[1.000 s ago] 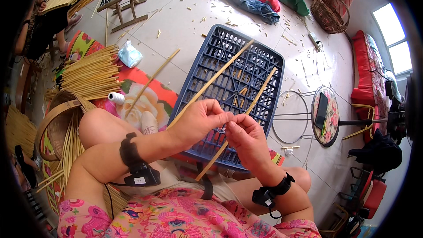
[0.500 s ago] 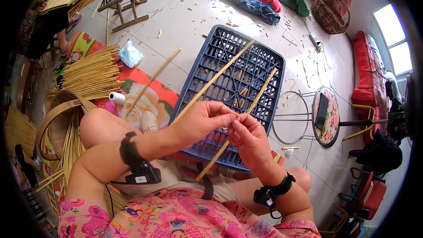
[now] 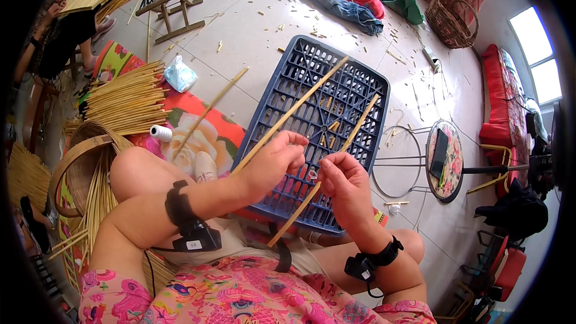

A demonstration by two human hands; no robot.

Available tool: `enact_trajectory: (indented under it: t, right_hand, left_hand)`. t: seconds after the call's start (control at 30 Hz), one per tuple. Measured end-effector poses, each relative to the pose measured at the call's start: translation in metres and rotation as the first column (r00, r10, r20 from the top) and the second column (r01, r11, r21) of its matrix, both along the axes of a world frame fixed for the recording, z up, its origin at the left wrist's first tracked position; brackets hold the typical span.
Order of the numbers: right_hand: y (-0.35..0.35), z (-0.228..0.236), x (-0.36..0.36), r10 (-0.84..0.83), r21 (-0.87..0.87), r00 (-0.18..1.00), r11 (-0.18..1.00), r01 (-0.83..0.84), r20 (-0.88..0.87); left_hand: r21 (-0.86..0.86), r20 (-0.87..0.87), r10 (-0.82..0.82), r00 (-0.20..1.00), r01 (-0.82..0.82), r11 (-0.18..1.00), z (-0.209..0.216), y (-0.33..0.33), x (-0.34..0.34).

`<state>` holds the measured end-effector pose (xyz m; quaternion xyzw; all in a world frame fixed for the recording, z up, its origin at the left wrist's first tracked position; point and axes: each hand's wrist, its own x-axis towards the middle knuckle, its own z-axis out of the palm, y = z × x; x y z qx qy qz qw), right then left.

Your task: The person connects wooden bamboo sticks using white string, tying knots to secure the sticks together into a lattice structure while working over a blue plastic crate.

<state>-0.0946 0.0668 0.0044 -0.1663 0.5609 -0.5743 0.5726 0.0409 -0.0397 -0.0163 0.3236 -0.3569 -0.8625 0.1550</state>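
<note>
Two long pale reed-like sticks lie slantwise over an upturned blue plastic crate (image 3: 384,108) in front of my knees. My left hand (image 3: 273,162) hovers over the left stick (image 3: 300,101), fingers loosely apart and nothing seen in them. To its right, my right hand (image 3: 343,183) is closed in a pinch beside the right stick (image 3: 360,121). A small loop of white thread (image 3: 312,175) shows at its fingertips, next to that stick. Just what the fingertips grip is partly hidden. Black straps with small boxes circle both wrists.
A bundle of sticks (image 3: 126,97), a white thread spool (image 3: 161,133) and a single stick (image 3: 210,111) lie to the left. A wicker basket (image 3: 75,171) holds more sticks. A round flowered stool (image 3: 444,159) stands right. Another person's hand (image 3: 57,6) is at far left.
My hands were together with fingertips meeting over the crate. Now they are apart: the left has opened and drawn back left, while the right stays pinched, slightly lower and to the right.
</note>
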Motion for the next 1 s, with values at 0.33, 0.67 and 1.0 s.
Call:
enact_trajectory:
  t: [0.33,0.67,1.0]
  right_hand:
    - [-0.004,0.001,-0.008,-0.014,-0.027,0.963,1.0,0.007,-0.269]
    - [-0.027,-0.01,0.0,-0.034,-0.191,0.941,0.981,-0.033,-0.336]
    - [-0.036,-0.057,0.001,0.021,-0.145,0.916,0.986,-0.086,-0.4]
  left_hand:
    - [-0.362,0.015,0.105,0.994,-0.093,0.928,-0.003,-0.002,-0.004]
    - [-0.496,-0.405,0.481,0.778,-0.628,0.6,0.123,-0.116,0.076]
    - [-0.852,-0.483,0.869,-0.104,-0.171,-0.494,0.213,-0.1,0.59]
